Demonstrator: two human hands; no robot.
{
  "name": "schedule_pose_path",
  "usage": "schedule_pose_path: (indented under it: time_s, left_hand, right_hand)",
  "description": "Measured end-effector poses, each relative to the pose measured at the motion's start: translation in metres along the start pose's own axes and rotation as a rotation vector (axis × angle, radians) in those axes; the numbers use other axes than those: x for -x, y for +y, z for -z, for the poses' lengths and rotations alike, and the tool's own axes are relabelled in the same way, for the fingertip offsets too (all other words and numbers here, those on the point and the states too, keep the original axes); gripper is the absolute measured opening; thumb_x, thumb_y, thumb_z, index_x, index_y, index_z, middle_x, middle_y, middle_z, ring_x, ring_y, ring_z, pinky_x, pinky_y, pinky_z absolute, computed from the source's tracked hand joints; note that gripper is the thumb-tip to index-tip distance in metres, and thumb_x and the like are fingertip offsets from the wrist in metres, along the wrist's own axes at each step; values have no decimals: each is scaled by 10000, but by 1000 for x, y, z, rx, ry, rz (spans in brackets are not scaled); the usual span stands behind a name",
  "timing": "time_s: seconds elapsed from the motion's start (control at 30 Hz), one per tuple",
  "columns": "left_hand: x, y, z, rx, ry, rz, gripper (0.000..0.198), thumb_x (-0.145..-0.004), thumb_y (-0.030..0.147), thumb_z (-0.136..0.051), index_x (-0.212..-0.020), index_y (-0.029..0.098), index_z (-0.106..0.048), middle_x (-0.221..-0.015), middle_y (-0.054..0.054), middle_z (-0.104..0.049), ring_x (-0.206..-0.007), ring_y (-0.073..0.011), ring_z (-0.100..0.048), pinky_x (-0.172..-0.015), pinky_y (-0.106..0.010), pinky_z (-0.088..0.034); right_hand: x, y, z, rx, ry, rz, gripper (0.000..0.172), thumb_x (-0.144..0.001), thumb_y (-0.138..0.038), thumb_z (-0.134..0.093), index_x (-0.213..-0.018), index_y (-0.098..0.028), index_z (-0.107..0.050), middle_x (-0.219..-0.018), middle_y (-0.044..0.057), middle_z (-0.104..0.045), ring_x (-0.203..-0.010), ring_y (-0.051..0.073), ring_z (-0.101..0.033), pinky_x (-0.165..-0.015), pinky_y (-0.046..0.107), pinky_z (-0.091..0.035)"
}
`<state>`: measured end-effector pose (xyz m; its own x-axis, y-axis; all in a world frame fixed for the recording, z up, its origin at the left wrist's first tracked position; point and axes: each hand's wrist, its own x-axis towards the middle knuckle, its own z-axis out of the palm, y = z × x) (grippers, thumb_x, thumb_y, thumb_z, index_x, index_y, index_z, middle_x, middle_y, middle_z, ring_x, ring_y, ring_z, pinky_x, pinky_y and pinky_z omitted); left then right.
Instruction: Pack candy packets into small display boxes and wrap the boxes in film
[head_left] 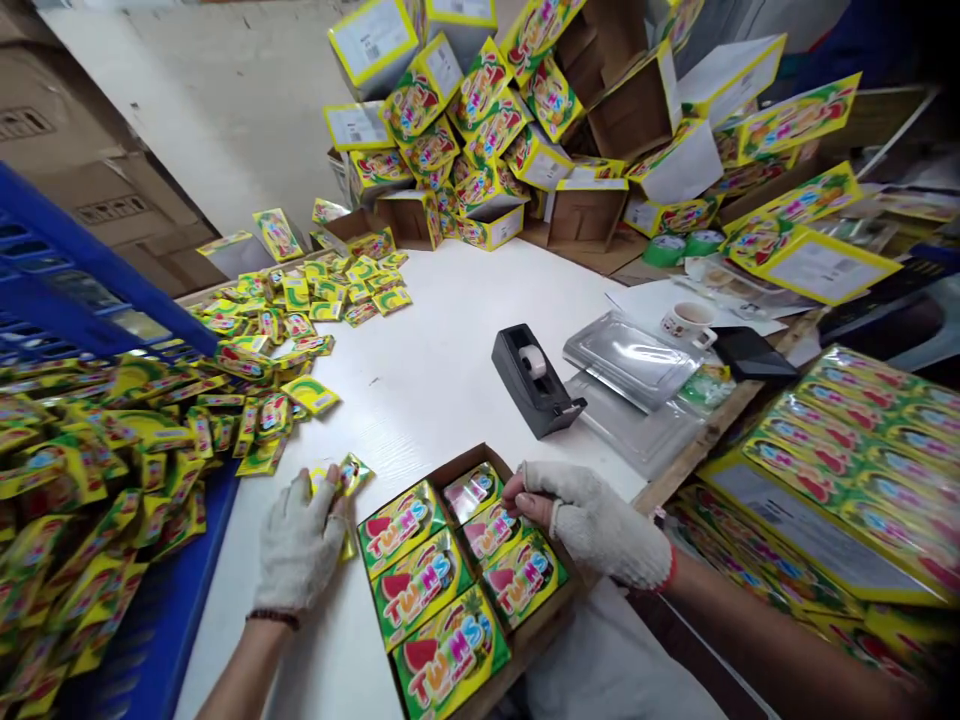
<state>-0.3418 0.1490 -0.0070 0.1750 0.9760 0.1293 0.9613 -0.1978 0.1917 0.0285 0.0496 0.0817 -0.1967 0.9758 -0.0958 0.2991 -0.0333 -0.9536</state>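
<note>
My left hand (300, 545), in a white fingerless-tip glove, is closed over small yellow candy packets (354, 474) on the white table, left of an open carton. Bits of yellow wrapper show between and beside its fingers. The carton (471, 452) holds green and yellow packs (420, 590) printed with watermelon and colourful letters, laid in two columns. My right hand (600, 520), gloved the same way, reaches over the carton's right edge. Its bare fingertips are curled together just above the packs in the right column; whether anything is between them is hidden.
A blue crate (206, 590) heaped with packets (82, 480) stands at left, with more packets (300, 290) behind. A tape dispenser (536, 380), plastic trays (634, 360) and a mug (688, 322) lie rightward. Open boxes (480, 130) are stacked at the back; filled boxes (847, 470) stand right.
</note>
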Motion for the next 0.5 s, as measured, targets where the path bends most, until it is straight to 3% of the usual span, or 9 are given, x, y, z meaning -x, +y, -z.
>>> schedule_pose_path:
  time_s: [0.1, 0.2, 0.27, 0.3, 0.37, 0.43, 0.5]
  left_hand:
    - [49, -6, 5, 423, 83, 242, 638, -865, 406, -501, -1445, 148, -435, -1475, -185, -434, -1408, -351, -351, -1183, -530, -254]
    - [79, -2, 30, 541, 199, 422, 662, -870, 468, -515, -1430, 135, -396, -1364, -195, -541, -1247, -342, -539, -1087, -536, -407]
    - [89, 14, 57, 695, 230, 465, 583, -908, 550, -450, -1336, 154, -460, -1201, -161, -641, -1063, -302, -649, -949, -490, -525]
    - [93, 27, 72, 803, 211, 456, 564, -925, 579, -406, -1312, 172, -463, -1132, -131, -670, -965, -266, -681, -855, -436, -570]
    - [99, 59, 99, 1238, 107, 522, 526, -838, 556, -615, -1191, 176, -528, -1028, -102, -687, -834, -238, -684, -759, -388, -583]
    - [103, 93, 118, 1372, -20, 498, 515, -779, 499, -723, -1141, 174, -557, -984, -80, -686, -717, -191, -653, -695, -347, -574]
    - [104, 122, 128, 1377, -123, 366, 479, -805, 459, -711, -1171, 195, -554, -1027, -71, -678, -733, -178, -640, -709, -336, -563]
  right_hand:
    - [7, -9, -7, 59, -47, 30, 250, -918, -354, -518, -944, -159, -671, -865, 26, -665, -814, 151, -591, -728, 262, -451]
    - [8, -24, -16, 115, -74, 90, 245, -926, -341, -503, -947, -162, -668, -869, 28, -664, -817, 155, -589, -740, 272, -451]
    - [6, -36, -25, 121, -106, 130, 254, -939, -340, -487, -979, -166, -668, -889, 34, -668, -829, 161, -598, -751, 281, -461]
    - [5, -43, -31, 123, -128, 164, 258, -946, -337, -479, -990, -166, -668, -904, 38, -670, -840, 163, -603, -764, 286, -466]
    - [2, -57, -42, 137, -152, 274, 251, -954, -316, -473, -992, -163, -668, -930, 45, -672, -863, 163, -608, -796, 292, -471]
    - [-2, -72, -51, 172, -136, 375, 224, -949, -291, -494, -1006, -154, -662, -950, 50, -670, -873, 158, -604, -825, 296, -472]
    - [-6, -87, -54, 224, -86, 450, 236, -917, -268, -561, -1099, -140, -638, -1016, 65, -661, -902, 160, -599, -855, 303, -474]
